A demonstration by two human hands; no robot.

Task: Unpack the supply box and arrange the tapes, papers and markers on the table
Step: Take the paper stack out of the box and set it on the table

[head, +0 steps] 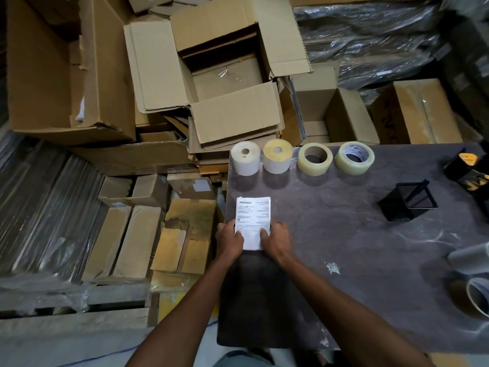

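Filling the right half of the view is a dark grey, marbled table top [370, 234], set in a storeroom crowded with brown cardboard cartons and plastic-wrapped bundles. Just beyond the table's far left corner stands a large open brown cardboard box [227, 80], flaps spread, with only a scrap of clear film showing inside. Along the table's far edge four rolls sit in a row: a white paper label roll [245, 158], a yellowish-topped label roll [277, 156] just beside it, a clear tape roll with a brown core [315, 159], and a clear tape roll with a printed core [354, 158]. Well to the right is a black wire-mesh pen holder [408, 201], tipped over.

Near the table's left edge lies a stack of white printed papers [253, 221]. The left hand [229, 241] and right hand [275, 241] grip its near end from either side, thumbs pressed on the top sheet, fingers curled round the edges.
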